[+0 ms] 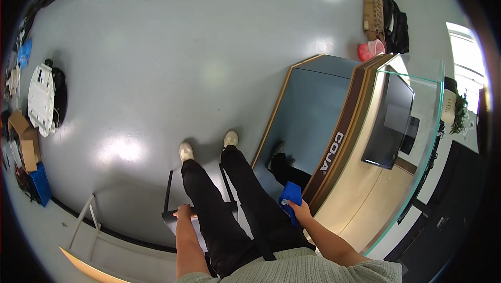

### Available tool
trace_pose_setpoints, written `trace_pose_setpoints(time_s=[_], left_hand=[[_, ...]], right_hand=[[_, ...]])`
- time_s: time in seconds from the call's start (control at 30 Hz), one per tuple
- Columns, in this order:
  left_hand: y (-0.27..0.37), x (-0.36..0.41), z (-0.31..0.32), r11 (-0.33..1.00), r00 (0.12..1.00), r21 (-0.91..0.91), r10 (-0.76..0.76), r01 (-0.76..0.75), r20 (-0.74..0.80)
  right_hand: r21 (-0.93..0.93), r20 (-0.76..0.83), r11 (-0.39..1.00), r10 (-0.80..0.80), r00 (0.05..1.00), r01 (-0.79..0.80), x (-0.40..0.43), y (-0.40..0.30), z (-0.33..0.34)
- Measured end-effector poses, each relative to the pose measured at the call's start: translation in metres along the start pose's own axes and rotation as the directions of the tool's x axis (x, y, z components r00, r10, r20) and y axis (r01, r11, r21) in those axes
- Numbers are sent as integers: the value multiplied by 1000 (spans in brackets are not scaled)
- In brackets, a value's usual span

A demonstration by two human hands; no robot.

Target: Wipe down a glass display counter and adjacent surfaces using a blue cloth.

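In my right hand [300, 210] is a blue cloth or soft pouch [291, 197], gripped near my right thigh, beside the mirrored front of a display counter [319, 83]. My left hand [183, 212] rests on the edge of a dark frame or panel [169, 216] beside my left leg; how far its fingers close round it is hard to tell. Thin black legs [168, 191] stick out from this piece over the floor. My legs in black trousers stretch forward, with pale shoes on the grey floor.
A monitor [391, 118] stands behind the counter's glass edge [422, 181]. Beyond the counter are a pink bucket [370, 50] and cardboard [372, 11]. To the left lie a white plastic shell [41, 101], a cardboard box [29, 146], a blue crate [41, 185] and a white-framed table [88, 220].
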State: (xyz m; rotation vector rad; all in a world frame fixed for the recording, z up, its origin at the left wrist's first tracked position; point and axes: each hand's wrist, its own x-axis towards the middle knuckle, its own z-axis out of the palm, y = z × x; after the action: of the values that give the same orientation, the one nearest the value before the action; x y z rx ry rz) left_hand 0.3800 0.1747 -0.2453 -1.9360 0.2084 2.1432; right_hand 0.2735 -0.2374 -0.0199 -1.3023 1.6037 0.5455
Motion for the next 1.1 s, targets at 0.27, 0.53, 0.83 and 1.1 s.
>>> trace_pose_setpoints(time_s=[0.27,0.53,0.83,1.1], left_hand=[[16,3,-51,997,992,76,-25,16,127],[11,32,-95,991,984,135,-28,4,177],[33,27,-152,997,995,3,-73,73,65],[96,-4,-230,955,983,296,60,-6,-174]], right_hand=[[90,-78,993,81,994,-74,-16,-28,30],[134,-50,989,-63,997,69,-3,-71,66],[-182,135,955,-213,968,235,35,-133,37],[-31,80,977,-207,975,210,72,-147,-5]])
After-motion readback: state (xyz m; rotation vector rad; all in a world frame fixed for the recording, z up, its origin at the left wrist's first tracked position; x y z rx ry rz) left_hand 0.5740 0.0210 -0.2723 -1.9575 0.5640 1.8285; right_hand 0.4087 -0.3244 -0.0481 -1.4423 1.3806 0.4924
